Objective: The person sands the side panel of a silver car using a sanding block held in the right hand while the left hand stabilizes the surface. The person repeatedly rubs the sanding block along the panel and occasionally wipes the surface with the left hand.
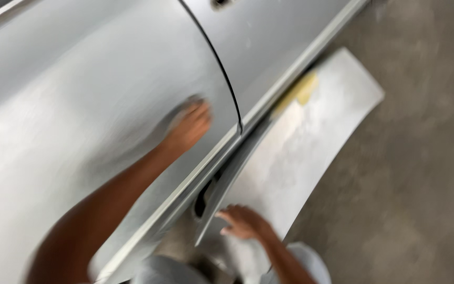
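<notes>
We look down along a silver car body panel (64, 105) that fills the left and upper part of the view, its paint dull and scuffed. A dark seam (222, 68) curves down it, dividing it from the next door panel (269, 37), and a pale sill strip (290, 73) runs diagonally along the lower edge of both. Right of that lies the grey concrete floor (421, 158).

Leaning beside the sill, between car and floor, is a loose curved metal panel (300, 152), pale grey with a lighter sanded patch and a yellow smear (303, 90) near its far end.

Our left hand (190, 126) is pressed against the car body panel just left of the seam, at the end of an outstretched arm. A dark shape shows under and past the fingers (202, 111), but motion blur keeps us from telling whether it is a pad or shadow, or whether the fingers grip anything.

Our right hand (244, 221) rests on the near end of the loose panel, its fingers (226, 214) loosely spread and pointing toward the car, holding nothing, the panel lying directly beneath them.
</notes>
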Motion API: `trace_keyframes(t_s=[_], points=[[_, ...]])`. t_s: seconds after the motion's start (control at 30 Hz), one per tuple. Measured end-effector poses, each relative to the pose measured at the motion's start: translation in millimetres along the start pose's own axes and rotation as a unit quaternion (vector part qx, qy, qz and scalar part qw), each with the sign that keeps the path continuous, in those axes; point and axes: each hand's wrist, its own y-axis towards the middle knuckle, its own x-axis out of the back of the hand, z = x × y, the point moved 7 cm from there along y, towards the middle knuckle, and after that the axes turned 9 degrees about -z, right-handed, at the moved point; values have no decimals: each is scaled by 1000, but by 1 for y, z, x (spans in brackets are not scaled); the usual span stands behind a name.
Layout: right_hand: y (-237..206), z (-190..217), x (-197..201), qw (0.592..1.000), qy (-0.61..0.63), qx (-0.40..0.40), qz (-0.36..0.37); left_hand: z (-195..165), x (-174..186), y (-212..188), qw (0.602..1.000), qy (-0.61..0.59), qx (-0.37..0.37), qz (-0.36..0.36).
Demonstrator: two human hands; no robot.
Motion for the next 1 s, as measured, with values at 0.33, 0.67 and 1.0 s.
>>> trace_keyframes(t_s=[0.33,0.67,1.0], points=[[10,-5,-25,994,-26,-58,87,4,-3,11,999,-11,-23,33],[1,-24,-20,996,-41,-68,28,-11,32,-125,988,25,-92,124],[8,-11,-12,994,-52,-72,65,6,-12,67,998,-23,58,-3]])
